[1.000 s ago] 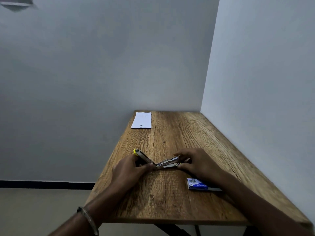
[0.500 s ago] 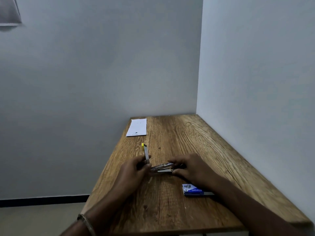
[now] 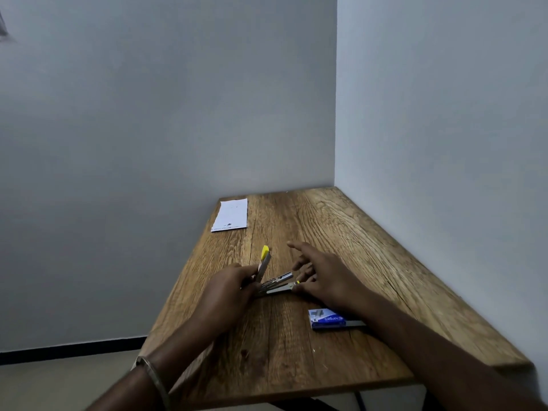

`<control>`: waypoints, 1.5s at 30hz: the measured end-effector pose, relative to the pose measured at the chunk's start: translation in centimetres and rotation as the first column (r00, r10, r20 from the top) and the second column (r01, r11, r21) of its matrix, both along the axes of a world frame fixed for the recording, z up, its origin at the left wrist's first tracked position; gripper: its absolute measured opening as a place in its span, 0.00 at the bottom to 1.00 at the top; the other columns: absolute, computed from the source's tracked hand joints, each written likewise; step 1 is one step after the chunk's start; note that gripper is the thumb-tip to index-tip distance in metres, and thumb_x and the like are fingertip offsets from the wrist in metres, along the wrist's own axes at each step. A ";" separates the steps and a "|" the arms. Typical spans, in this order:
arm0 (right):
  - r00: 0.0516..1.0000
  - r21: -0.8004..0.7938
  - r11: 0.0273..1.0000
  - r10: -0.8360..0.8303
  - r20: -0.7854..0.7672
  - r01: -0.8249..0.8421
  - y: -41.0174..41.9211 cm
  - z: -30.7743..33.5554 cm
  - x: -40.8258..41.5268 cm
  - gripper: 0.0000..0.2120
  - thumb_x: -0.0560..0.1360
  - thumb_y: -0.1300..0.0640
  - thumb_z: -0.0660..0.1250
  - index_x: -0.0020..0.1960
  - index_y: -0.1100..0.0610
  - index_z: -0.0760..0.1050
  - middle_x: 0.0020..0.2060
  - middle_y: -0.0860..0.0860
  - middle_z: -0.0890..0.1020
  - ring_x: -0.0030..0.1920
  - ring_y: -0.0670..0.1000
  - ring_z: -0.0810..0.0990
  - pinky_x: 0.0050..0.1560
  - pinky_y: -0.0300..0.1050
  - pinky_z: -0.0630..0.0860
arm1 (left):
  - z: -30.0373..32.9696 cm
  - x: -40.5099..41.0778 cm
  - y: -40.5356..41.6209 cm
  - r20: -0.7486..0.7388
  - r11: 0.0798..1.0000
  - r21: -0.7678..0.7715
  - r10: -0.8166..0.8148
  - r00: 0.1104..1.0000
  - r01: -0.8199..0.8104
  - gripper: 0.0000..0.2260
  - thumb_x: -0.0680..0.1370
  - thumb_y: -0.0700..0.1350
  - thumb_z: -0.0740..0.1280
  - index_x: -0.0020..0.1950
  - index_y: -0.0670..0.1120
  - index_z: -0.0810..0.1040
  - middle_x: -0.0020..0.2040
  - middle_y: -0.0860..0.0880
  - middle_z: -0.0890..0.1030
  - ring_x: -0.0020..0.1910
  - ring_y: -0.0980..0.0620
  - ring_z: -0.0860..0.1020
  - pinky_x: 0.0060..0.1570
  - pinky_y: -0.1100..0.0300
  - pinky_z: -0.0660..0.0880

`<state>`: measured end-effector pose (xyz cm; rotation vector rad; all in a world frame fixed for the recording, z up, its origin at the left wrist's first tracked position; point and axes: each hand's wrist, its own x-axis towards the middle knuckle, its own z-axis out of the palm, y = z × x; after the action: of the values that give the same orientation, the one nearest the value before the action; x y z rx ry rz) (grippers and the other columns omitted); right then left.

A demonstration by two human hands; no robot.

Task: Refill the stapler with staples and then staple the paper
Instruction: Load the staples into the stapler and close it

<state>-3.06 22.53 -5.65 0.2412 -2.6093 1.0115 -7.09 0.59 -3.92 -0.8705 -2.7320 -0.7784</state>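
Observation:
A small metal stapler with yellow ends lies swung open on the wooden table. Its top arm with the yellow tip stands tilted up. My left hand grips the stapler at its hinge end. My right hand hovers over the stapler's front end with the fingers spread, its lower fingertips close to or touching the base. A blue staple box lies near my right forearm, its inner tray partly slid out. A white sheet of paper rests at the table's far left corner.
Grey walls close off the table at the back and on the right. The table's left and near edges drop to the floor. Bare wood lies between the stapler and the paper.
The stapler's top arm has swung from lying low at the left to nearly upright. My right hand has let go of the stapler's front and spread its fingers.

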 end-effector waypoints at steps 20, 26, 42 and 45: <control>0.993 0.035 0.999 -0.002 0.117 -0.002 0.7 0.8 0.3 0.26 0.70 0.60 0.77 0.66 0.50 0.75 0.47 0.43 0.83 0.49 0.38 0.81 0.49 0.29 0.74 | 0.5 -0.2 0.4 0.110 0.967 0.254 -0.037 0.993 0.008 0.09 0.77 0.43 0.71 0.57 0.51 0.82 0.48 0.58 0.82 0.50 0.60 0.79 0.47 0.65 0.75; 0.995 0.003 0.999 -0.050 0.091 0.050 0.4 0.6 0.4 0.27 0.69 0.61 0.77 0.65 0.50 0.76 0.42 0.42 0.84 0.45 0.36 0.81 0.48 0.31 0.73 | 0.3 -0.6 0.9 0.049 0.965 0.261 -0.003 0.999 -0.010 0.10 0.75 0.44 0.73 0.56 0.50 0.85 0.45 0.59 0.83 0.44 0.62 0.81 0.46 0.64 0.78; 0.996 -0.211 0.974 -0.087 -0.015 0.082 1.2 1.6 1.0 0.25 0.72 0.55 0.75 0.67 0.44 0.74 0.53 0.45 0.83 0.50 0.42 0.83 0.45 0.34 0.77 | 1.0 -1.2 3.2 -0.001 0.999 -0.020 -0.046 0.999 0.046 0.09 0.77 0.47 0.71 0.56 0.49 0.84 0.40 0.56 0.83 0.35 0.61 0.80 0.37 0.65 0.78; 0.991 -0.176 0.984 -0.024 -0.135 0.000 0.7 1.7 1.3 0.16 0.74 0.58 0.72 0.61 0.48 0.81 0.57 0.44 0.84 0.58 0.38 0.80 0.59 0.35 0.75 | 1.0 -1.1 3.3 -0.046 0.997 -0.057 -0.046 0.998 0.043 0.09 0.77 0.47 0.71 0.56 0.49 0.85 0.41 0.55 0.85 0.34 0.61 0.80 0.35 0.66 0.77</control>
<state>-1.81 23.20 -3.98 0.2420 -2.3796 1.1705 -8.15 3.89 -2.94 -0.9520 -2.7136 -0.6831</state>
